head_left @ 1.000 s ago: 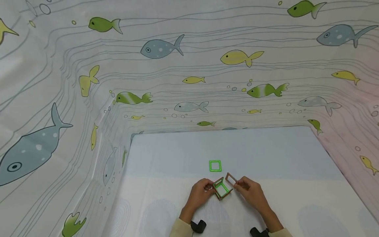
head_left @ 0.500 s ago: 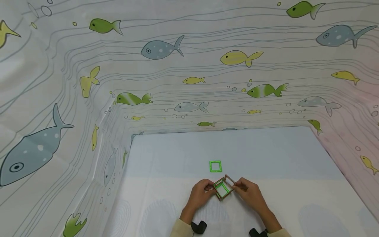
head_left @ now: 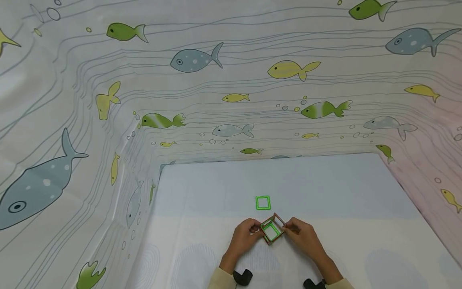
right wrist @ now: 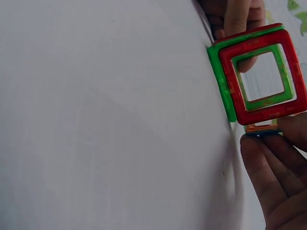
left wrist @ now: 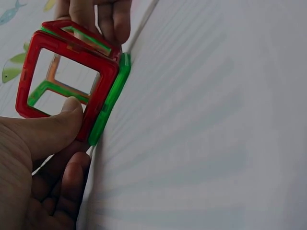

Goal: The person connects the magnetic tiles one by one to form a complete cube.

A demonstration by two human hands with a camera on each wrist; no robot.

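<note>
A small open-topped box of square magnetic tiles (head_left: 276,239) stands on the table between my hands. Its walls look mostly red, around a green base tile (left wrist: 100,122). My left hand (head_left: 246,237) pinches the box's left side, thumb on the face of a red tile (left wrist: 98,91). My right hand (head_left: 303,236) pinches an upright orange-brown tile (right wrist: 261,129) at the far right side of the box, right at its edge. In the right wrist view, thumb and fingertips are at this tile's lower end, and a red wall partly hides it.
A loose green square tile (head_left: 257,202) lies flat on the white table (head_left: 202,188), just beyond the box. Fish-printed cloth (head_left: 202,104) rises behind the table and along its sides. Black wrist-worn devices (head_left: 243,277) sit by both sleeves.
My right hand has brought its tile left and slightly down, from apart from the box to its far right side. The left hand and the loose green tile stay in place.
</note>
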